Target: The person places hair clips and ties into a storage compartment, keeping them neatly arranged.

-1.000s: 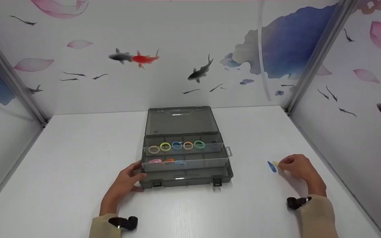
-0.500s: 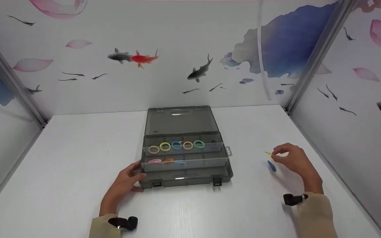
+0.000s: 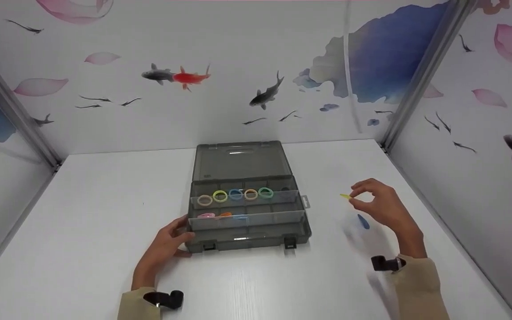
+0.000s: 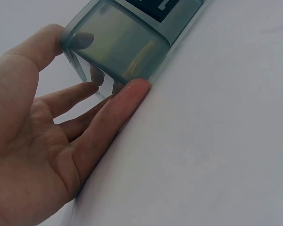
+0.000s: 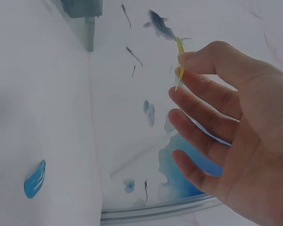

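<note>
In the head view, my right hand (image 3: 378, 202) is raised over the table, right of the box. Its thumb and index finger pinch a slim yellow hair clip (image 3: 345, 196), while the other fingers are spread in the right wrist view. Below it on the table lies a blue snap hair clip (image 3: 363, 221) with slots, also seen in the right wrist view as a blue clip (image 5: 35, 180). My left hand (image 3: 163, 244) holds the front left corner of a grey see-through storage box (image 3: 249, 246), thumb and fingers around the corner.
The box lid (image 3: 242, 162) is folded back. Several coloured hair ties (image 3: 236, 194) sit in its back row. Pink (image 3: 207, 216), orange and blue clips lie in the middle row. Patterned panels (image 3: 238, 106) enclose the white table (image 3: 105, 200) at back and sides.
My right hand has lifted the yellow hair clip off the table beside the blue one and carried it up and left toward the box. My left hand keeps its place on the box.
</note>
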A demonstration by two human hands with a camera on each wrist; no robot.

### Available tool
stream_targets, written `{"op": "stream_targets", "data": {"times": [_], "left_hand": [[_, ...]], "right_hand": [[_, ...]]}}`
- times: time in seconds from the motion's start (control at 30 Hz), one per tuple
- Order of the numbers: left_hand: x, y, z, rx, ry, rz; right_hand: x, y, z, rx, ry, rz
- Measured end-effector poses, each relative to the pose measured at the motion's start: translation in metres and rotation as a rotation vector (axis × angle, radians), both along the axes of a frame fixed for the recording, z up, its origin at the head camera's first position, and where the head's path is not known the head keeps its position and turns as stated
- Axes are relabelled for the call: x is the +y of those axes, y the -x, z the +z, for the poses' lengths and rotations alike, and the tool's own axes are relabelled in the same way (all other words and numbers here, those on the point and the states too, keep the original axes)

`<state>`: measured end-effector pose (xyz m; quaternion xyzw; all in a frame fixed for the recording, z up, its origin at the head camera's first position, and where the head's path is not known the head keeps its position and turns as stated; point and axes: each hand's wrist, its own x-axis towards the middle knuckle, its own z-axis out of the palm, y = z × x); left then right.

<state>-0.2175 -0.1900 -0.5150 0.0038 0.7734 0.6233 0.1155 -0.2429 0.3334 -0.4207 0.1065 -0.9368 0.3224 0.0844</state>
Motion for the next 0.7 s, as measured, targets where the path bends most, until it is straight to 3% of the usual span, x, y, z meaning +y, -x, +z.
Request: {"op": "stream_targets", "data": {"times": [0.13, 0.37, 0.53, 0.7], "left_hand": [[0.001, 0.000, 0.001, -0.004, 0.003, 0.001], [0.003, 0.003, 0.000, -0.004, 0.013, 0.003], [0.002, 0.001, -0.002, -0.015, 0.010, 0.001], [0.001, 0.001, -0.003, -0.013, 0.007, 0.014]], "right_hand": [[-0.014, -0.003, 0.005, 0.051, 0.008, 0.039], [-0.030, -0.004, 0.013, 0.236, 0.069, 0.053], [-0.045, 0.003, 0.020, 0.292, 0.088, 0.085], [-0.068, 0.013, 0.033, 0.347, 0.077, 0.167]]}}
